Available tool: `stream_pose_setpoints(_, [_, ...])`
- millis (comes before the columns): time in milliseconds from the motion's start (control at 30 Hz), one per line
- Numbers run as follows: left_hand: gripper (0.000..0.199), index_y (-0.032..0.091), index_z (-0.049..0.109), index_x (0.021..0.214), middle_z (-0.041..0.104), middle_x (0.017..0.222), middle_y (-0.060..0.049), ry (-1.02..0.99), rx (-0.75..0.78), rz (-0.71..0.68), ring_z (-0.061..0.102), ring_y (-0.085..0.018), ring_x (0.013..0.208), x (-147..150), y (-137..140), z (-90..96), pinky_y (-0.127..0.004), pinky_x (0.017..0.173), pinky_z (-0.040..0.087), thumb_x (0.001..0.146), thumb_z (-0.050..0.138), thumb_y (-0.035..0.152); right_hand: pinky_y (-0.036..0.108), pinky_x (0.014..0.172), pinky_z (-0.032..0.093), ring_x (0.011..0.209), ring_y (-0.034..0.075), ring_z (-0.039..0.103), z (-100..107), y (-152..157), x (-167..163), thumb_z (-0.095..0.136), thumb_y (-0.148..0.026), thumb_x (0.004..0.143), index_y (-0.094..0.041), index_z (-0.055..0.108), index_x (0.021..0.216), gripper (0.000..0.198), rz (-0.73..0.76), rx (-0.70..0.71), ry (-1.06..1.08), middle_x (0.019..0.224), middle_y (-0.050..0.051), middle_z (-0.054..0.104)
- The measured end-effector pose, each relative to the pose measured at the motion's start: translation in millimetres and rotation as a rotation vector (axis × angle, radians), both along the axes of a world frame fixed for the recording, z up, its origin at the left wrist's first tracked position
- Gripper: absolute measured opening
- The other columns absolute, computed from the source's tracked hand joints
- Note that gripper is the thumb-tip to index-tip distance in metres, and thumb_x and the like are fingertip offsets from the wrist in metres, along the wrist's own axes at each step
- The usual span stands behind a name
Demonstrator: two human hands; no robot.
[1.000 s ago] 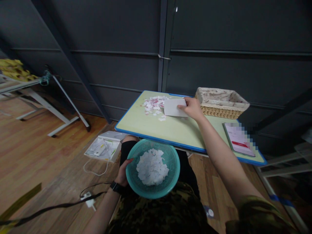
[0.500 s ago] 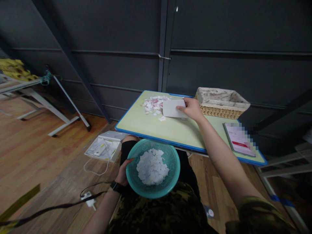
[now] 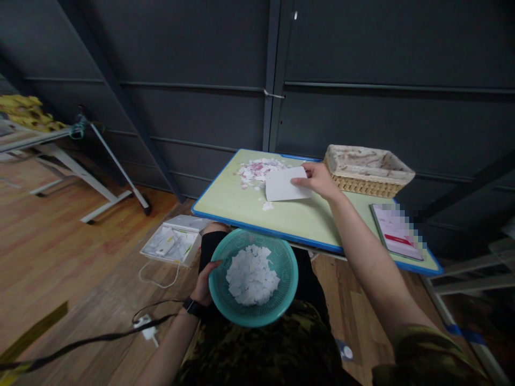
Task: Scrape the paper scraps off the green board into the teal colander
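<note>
On my lap rests a teal plastic colander [image 3: 290, 268] with a heap of torn white paper scraps [image 3: 252, 276] in it. My left hand [image 3: 205, 284] grips its left rim, thumb over the edge. Over the table, my right hand [image 3: 317, 181] pinches a white card [image 3: 285, 184] by its right end. The card's left edge covers part of a pile of white and pinkish paper scraps [image 3: 257, 169]. A few loose bits [image 3: 267, 205] lie just in front of that pile. Whether the card touches the tabletop I cannot tell.
The pale green table [image 3: 225, 201] has a blue edge. A lined wicker basket [image 3: 370, 185] stands at its back right, with a phone-like device [image 3: 396, 230] in front. An open white box [image 3: 171, 244] and a white plug [image 3: 145, 327] with cables lie on the floor at left.
My right hand has brought the card slightly nearer to me and tilted it, showing more of its face. The colander and my left hand have stayed in place.
</note>
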State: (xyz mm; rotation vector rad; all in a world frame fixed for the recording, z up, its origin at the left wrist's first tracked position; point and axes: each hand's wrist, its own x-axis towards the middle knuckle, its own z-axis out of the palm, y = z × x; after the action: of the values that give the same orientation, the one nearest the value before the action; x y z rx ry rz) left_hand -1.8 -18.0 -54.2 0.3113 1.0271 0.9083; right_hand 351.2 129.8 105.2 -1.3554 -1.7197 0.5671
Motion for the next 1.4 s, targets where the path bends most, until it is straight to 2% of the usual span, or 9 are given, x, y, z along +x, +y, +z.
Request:
stream_pose_setpoints(133, [0.014,0.016,0.074,0.074,0.079,0.071,-0.007,0.011,-0.023,-0.011,0.074,-0.03,0.079,-1,0,-0.7,-0.04,0.076,0.057,0.07,0.07,0.029,0.028,0.057,0.034,0.064,0.016,0.047,1,0,1,0.069,-0.044,0.057,-0.016,0.059,0.067,0.032,-0.006,0.01,-0.045,0.066,0.002,0.056])
stream_pose_setpoints(467, [0.012,0.017,0.072,0.068,0.079,0.071,-0.007,-0.004,0.007,-0.014,0.074,-0.031,0.076,0,0,0.3,-0.041,0.072,0.056,0.067,0.073,0.03,0.03,0.059,0.035,0.061,0.017,0.047,-1,4,5,0.065,-0.043,0.063,-0.016,0.065,0.073,0.028,-0.181,0.126,-0.184,0.065,0.002,0.06])
stream_pose_setpoints(567, [0.014,0.015,0.073,0.07,0.078,0.069,-0.008,0.011,0.005,-0.001,0.072,-0.028,0.067,0,0,0.0,-0.038,0.067,0.056,0.065,0.074,0.028,0.029,0.059,0.033,0.061,0.016,0.047,1,1,1,0.065,-0.042,0.063,-0.017,0.064,0.071,0.027,-0.183,0.133,-0.177,0.064,0.002,0.059])
stream_pose_setpoints(700, [0.018,0.014,0.074,0.078,0.079,0.076,-0.009,-0.003,0.001,0.014,0.074,-0.03,0.076,0,0,-0.3,-0.039,0.07,0.057,0.066,0.073,0.027,0.028,0.058,0.033,0.06,0.015,0.046,2,-2,-3,0.066,-0.043,0.061,-0.017,0.061,0.066,0.027,-0.123,0.094,-0.138,0.062,0.001,0.057])
stream_pose_setpoints(1000, [0.013,0.017,0.072,0.067,0.077,0.064,-0.005,0.001,0.008,-0.003,0.073,-0.028,0.068,0,0,-0.1,-0.039,0.069,0.056,0.065,0.075,0.03,0.028,0.056,0.034,0.062,0.015,0.048,1,0,-3,0.069,-0.044,0.058,-0.016,0.061,0.068,0.03,-0.079,0.065,-0.011,0.065,0.002,0.058])
stream_pose_setpoints(1167, [0.015,0.015,0.074,0.073,0.079,0.071,-0.006,0.013,-0.01,0.003,0.074,-0.03,0.074,1,0,2.9,-0.041,0.073,0.056,0.065,0.074,0.028,0.029,0.057,0.037,0.066,0.018,0.052,-1,3,5,0.07,-0.042,0.057,-0.017,0.062,0.068,0.028,-0.078,0.044,-0.043,0.065,0.002,0.059])
stream_pose_setpoints(1400, [0.015,0.016,0.075,0.076,0.076,0.062,-0.004,0.028,-0.017,0.016,0.072,-0.028,0.066,1,0,1.4,-0.039,0.07,0.056,0.067,0.072,0.027,0.032,0.059,0.041,0.07,0.022,0.056,1,3,11,0.071,-0.037,0.059,-0.016,0.066,0.072,0.026,-0.127,0.063,-0.08,0.069,0.005,0.062])
